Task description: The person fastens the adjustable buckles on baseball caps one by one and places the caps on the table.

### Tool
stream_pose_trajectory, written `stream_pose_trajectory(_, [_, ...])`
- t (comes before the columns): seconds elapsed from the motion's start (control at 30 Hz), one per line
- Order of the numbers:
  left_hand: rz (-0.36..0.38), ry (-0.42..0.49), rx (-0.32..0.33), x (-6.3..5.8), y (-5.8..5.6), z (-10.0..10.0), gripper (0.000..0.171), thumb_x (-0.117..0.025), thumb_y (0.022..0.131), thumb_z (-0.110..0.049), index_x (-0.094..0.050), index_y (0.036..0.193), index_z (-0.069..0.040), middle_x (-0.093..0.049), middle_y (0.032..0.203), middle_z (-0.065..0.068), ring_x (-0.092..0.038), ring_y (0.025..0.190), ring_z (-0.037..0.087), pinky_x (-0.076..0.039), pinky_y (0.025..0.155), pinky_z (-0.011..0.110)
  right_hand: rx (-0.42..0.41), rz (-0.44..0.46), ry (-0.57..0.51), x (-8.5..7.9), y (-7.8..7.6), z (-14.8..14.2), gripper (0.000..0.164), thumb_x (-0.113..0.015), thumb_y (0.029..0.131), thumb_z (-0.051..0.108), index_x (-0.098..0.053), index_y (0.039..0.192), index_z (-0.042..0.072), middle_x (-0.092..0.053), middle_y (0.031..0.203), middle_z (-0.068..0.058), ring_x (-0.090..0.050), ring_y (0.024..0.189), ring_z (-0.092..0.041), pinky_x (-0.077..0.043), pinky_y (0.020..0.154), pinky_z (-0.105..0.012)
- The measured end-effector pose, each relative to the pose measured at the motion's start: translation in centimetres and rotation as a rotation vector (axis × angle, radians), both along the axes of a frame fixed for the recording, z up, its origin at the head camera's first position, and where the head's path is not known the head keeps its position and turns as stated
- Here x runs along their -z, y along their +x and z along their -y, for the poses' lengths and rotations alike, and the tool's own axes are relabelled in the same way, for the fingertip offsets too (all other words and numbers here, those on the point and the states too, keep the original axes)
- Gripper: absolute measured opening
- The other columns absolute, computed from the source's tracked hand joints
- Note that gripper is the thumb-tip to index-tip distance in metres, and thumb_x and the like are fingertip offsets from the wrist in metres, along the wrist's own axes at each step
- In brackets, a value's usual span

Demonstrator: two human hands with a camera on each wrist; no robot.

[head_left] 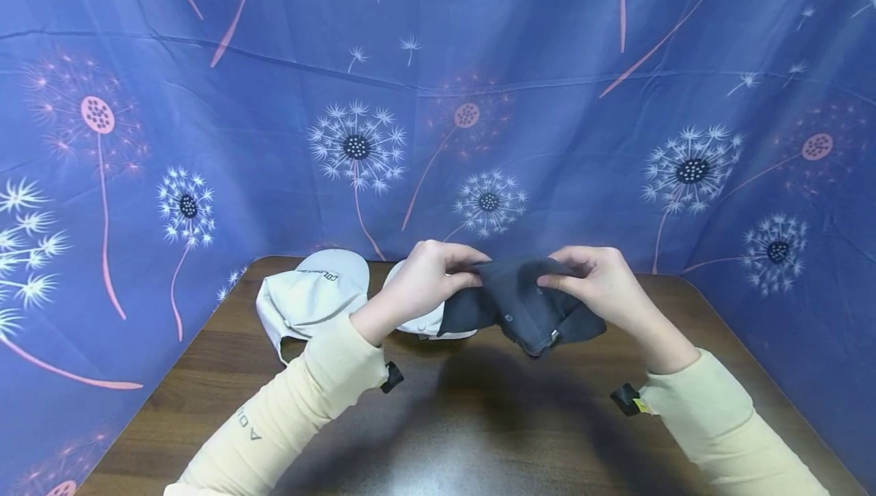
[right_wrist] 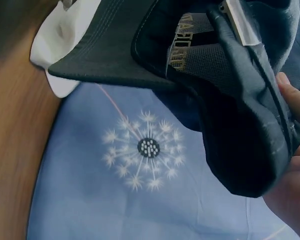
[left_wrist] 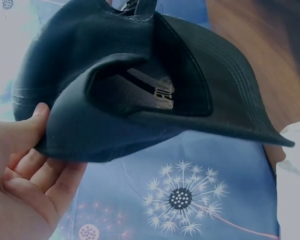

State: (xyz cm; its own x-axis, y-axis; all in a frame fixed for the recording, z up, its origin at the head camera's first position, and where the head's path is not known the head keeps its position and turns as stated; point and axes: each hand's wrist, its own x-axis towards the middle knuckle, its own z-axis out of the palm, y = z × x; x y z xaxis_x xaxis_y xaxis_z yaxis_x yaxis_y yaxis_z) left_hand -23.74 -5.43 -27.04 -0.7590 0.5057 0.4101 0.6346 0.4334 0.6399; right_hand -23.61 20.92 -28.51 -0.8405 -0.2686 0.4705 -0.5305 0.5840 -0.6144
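The left hand [head_left: 426, 283] and right hand [head_left: 605, 287] each pinch the dark cap [head_left: 523, 298], held above the table [head_left: 424, 443] right of centre; matching, level grips on its 2 sides should limit folding. A white cap [head_left: 318, 294] sits at left, a 2nd white cap [head_left: 426, 322] partly behind the left hand; the lower centre seems roomier than the back edge by the blue cloth [head_left: 575, 138].

Dark cap [head_left: 513, 294]: matt woven cloth, softly creased; brim [left_wrist: 230, 75] matt too, stitched in close rows. Lining [right_wrist: 210, 70] inside reads as mesh, rougher. Clasp [right_wrist: 242, 22] smooth, shiny, metal by its look. Pale cap [head_left: 315, 298] at left: matt cloth, rumpled. Table [head_left: 424, 458]: dark wood grain, glossy at the near edge. Far backdrop [head_left: 554, 131]: printed cloth, creased, faint sheen. Sleeves [head_left: 322, 382]: matt cloth.
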Motion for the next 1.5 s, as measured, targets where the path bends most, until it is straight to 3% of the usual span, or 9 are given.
stream_pose_trajectory(0.23, [0.078, 0.023, 0.001, 0.2, -0.3, -0.3, 0.033, -0.072, 0.084, -0.02, -0.068, 0.116, -0.015, -0.069, 0.111, -0.001, -0.066, 0.097, 0.008, -0.05, 0.084, 0.021, 0.057, -0.054, 0.02, -0.4, 0.0, -1.6, 0.011, -0.08, 0.075, 0.017, -0.073, 0.084, 0.015, -0.07, 0.077, 0.006, -0.062, 0.063, -0.004, -0.049, 0.055, -0.02])
stream_pose_trajectory(0.43, [0.169, -0.002, -0.018, 1.6, -1.1, -0.9, 0.043, -0.075, 0.081, -0.025, -0.064, 0.121, -0.015, -0.067, 0.115, -0.001, -0.065, 0.098, 0.01, -0.051, 0.084, 0.025, 0.123, -0.06, 0.035, -0.8, 0.0, -3.1, 0.012, -0.079, 0.077, 0.019, -0.073, 0.086, 0.013, -0.07, 0.075, 0.009, -0.063, 0.061, -0.003, -0.049, 0.053, -0.019])
stream_pose_trajectory(0.6, [0.195, 0.021, -0.045, 3.1, -1.6, -2.0, 0.042, -0.077, 0.079, -0.025, -0.066, 0.119, -0.014, -0.069, 0.109, 0.0, -0.067, 0.092, 0.01, -0.052, 0.08, 0.023, 0.145, -0.102, 0.054, -0.8, -0.3, -4.1, 0.012, -0.079, 0.076, 0.017, -0.073, 0.085, 0.013, -0.069, 0.074, 0.012, -0.062, 0.062, 0.0, -0.047, 0.053, -0.016])
stream_pose_trajectory(0.73, [0.155, 0.029, -0.1, 4.0, -2.1, -3.2, 0.034, -0.075, 0.081, -0.025, -0.069, 0.113, -0.016, -0.071, 0.105, -0.003, -0.067, 0.089, 0.007, -0.052, 0.077, 0.022, 0.172, -0.144, 0.081, -0.5, -0.6, -5.0, 0.011, -0.08, 0.075, 0.017, -0.073, 0.083, 0.014, -0.068, 0.075, 0.014, -0.06, 0.064, 0.006, -0.046, 0.053, -0.014])
stream_pose_trajectory(0.93, [0.092, 0.04, -0.184, 5.5, -2.9, -5.5, 0.019, -0.072, 0.084, -0.023, -0.075, 0.102, -0.019, -0.073, 0.097, -0.006, -0.066, 0.085, 0.002, -0.05, 0.079, 0.02, 0.209, -0.18, 0.124, 0.6, -1.4, -6.9, 0.011, -0.08, 0.075, 0.017, -0.074, 0.083, 0.018, -0.07, 0.074, 0.005, -0.058, 0.065, 0.01, -0.044, 0.055, -0.011])
stream_pose_trajectory(1.03, [0.067, 0.034, -0.2, 6.4, -3.2, -6.6, 0.015, -0.072, 0.084, -0.022, -0.076, 0.099, -0.02, -0.073, 0.096, -0.006, -0.066, 0.083, 0.002, -0.048, 0.075, 0.015, 0.217, -0.18, 0.125, 1.6, -2.0, -7.9, 0.012, -0.081, 0.074, 0.016, -0.074, 0.082, 0.019, -0.071, 0.075, 0.008, -0.057, 0.068, 0.012, -0.042, 0.057, -0.01])
stream_pose_trajectory(1.07, [0.064, 0.034, -0.201, 6.6, -3.3, -6.9, 0.015, -0.071, 0.084, -0.021, -0.076, 0.098, -0.019, -0.073, 0.096, -0.005, -0.067, 0.082, 0.002, -0.048, 0.068, 0.014, 0.219, -0.181, 0.124, 1.9, -2.2, -8.2, 0.013, -0.081, 0.073, 0.015, -0.074, 0.082, 0.02, -0.071, 0.075, 0.008, -0.057, 0.069, 0.013, -0.042, 0.058, -0.01])
stream_pose_trajectory(1.3, [0.019, 0.031, -0.221, 8.0, -3.7, -8.3, 0.013, -0.071, 0.084, -0.021, -0.077, 0.096, -0.018, -0.074, 0.091, -0.006, -0.067, 0.079, 0.001, -0.047, 0.069, 0.01, 0.222, -0.143, 0.15, 3.3, -2.3, -9.8, 0.013, -0.082, 0.072, 0.015, -0.075, 0.082, 0.02, -0.07, 0.075, 0.014, -0.057, 0.069, 0.013, -0.04, 0.061, -0.007])
stream_pose_trajectory(1.5, [-0.007, 0.024, -0.22, 9.2, -4.2, -9.4, 0.012, -0.072, 0.084, -0.021, -0.077, 0.095, -0.019, -0.074, 0.088, -0.007, -0.058, 0.063, -0.005, -0.042, 0.063, 0.009, 0.209, -0.16, 0.174, 4.4, -2.4, -10.8, 0.015, -0.082, 0.072, 0.014, -0.075, 0.085, 0.017, -0.069, 0.077, 0.015, -0.054, 0.072, 0.017, -0.04, 0.063, -0.005])
